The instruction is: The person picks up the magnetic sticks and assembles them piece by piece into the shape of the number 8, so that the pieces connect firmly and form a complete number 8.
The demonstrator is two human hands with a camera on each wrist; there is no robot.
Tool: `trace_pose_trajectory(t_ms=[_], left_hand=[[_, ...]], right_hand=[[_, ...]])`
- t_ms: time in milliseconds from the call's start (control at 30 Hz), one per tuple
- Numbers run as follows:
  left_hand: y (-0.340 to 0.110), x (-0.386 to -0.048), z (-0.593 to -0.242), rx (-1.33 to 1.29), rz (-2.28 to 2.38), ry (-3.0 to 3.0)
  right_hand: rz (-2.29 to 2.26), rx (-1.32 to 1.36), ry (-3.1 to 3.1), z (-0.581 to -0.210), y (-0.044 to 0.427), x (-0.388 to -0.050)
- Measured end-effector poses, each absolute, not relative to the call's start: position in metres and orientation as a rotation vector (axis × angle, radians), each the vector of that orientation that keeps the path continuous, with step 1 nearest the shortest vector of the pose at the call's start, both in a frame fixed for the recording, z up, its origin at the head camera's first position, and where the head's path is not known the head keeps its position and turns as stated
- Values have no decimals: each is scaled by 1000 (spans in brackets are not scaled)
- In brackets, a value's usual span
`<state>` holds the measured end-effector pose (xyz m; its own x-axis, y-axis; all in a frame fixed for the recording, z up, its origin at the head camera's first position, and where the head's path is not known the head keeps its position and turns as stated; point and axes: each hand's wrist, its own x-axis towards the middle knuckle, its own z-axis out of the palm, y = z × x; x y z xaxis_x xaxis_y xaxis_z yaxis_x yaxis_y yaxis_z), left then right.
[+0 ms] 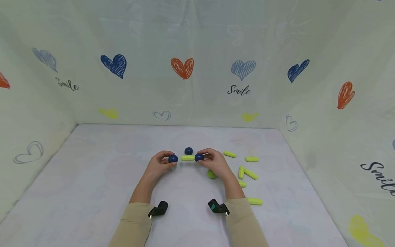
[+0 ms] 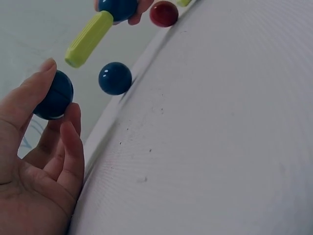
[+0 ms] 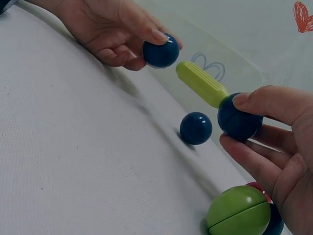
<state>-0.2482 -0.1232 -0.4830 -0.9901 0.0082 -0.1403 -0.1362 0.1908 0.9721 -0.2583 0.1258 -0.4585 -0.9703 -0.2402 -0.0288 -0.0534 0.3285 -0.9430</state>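
Beige fabric sleeves (image 1: 132, 223) at seven and five o'clock.
Angular black wrist cameras (image 1: 159, 208), pale-tipped; the five-o'clock one has a green patch (image 1: 212, 207).

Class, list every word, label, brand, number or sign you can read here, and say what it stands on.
"Smile": backdrop, left part.
"Smile": backdrop, right of centre, below a blue heart.
"Smil": backdrop, far right; the frame edge cuts the rest.
Balls, sticks: no text shows.
Wrist cameras: nothing readable.
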Motion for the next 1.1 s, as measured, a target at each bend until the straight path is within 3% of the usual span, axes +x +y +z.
trace_pose_trajectory(t_ms=[1100], left_hand=[[-128,-246,-484,4,1721,2444]], right_hand=[[-1497,-380,2546,-457,124,-257]])
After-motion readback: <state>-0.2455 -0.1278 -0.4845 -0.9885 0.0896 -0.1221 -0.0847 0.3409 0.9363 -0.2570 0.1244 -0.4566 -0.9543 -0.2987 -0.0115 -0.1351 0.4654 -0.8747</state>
